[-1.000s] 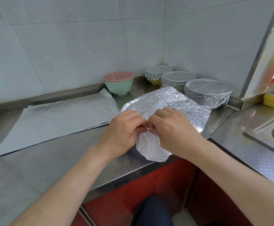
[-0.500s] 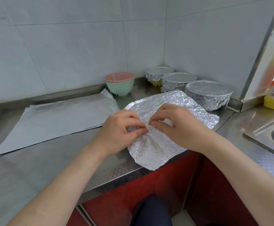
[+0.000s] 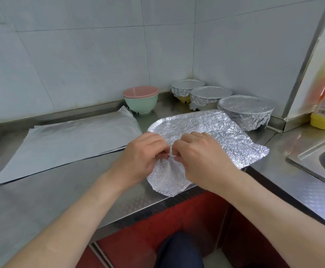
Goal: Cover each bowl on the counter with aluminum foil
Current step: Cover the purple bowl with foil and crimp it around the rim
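Foil (image 3: 215, 132) lies crinkled on the tabletop (image 3: 41, 200), in front of the green bowl (image 3: 141, 103) and a bit to its right. Its near end reaches the tabletop's front edge. Both hands are on it. The left hand (image 3: 142, 157) and the right hand (image 3: 202, 157) have their fingers (image 3: 178, 150) curled in tight. Each hand pinches a little ridge of foil in the middle of the sheet, and their fingertips almost touch.

The green bowl has a pink bowl (image 3: 140, 91) sitting inside it, and neither has a cover. To its right, three bowls (image 3: 210, 93) by the wall have foil lids. To its left and nearer, a pile of flat sheets (image 3: 70, 144) waits.

Foil is very light and thin. It bends at a touch and keeps any bend you give it. It rips if you tug hard, so I think a soft pull is best. The edges and corners look like better spots to hold than the middle, because from there the sheet can be spread flat.
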`<state>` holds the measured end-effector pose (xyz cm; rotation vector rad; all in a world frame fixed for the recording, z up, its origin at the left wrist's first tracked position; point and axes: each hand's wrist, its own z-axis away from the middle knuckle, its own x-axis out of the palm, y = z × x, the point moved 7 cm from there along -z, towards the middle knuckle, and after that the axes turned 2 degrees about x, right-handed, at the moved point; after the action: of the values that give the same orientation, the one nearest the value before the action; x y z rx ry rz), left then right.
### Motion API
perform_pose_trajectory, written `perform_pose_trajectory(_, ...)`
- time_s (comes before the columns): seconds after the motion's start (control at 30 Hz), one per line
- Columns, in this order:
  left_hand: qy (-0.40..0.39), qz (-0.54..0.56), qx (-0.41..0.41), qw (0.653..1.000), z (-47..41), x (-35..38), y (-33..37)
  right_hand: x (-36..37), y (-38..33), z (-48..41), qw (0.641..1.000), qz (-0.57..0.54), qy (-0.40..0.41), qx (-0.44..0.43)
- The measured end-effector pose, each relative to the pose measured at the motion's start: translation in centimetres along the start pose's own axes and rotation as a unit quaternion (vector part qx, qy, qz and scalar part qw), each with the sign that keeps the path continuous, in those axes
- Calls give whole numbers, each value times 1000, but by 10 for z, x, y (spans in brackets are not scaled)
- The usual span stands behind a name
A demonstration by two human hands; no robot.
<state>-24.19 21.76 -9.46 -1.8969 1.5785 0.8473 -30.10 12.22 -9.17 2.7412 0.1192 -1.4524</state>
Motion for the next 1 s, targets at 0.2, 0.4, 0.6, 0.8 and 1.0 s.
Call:
perform_pose_trajectory(0.2, 1, 63, -62, 996, 19, -23, -23, -1, -31, 0, 999, -15, 48, 14)
perform_pose_trajectory(0.4, -4, 155, -181, 971, 30, -38, -46, -8, -12, -14, 967, -224, -90, 81)
perform_pose_trajectory(0.6, 27, 186, -225, 956, 25, -37, -40, -7, 7, -16, 948, -272, -113, 122)
perform_pose_trajectory(0.8, 3, 195, -206, 959, 17, -23, -27, -6, -5, -17, 963, -215, -146, 65)
perform_pose_trajectory(1.0, 25, 161, -150, 975, 20, -26, -22, -6, -18, -11, 996, -43, -34, -64)
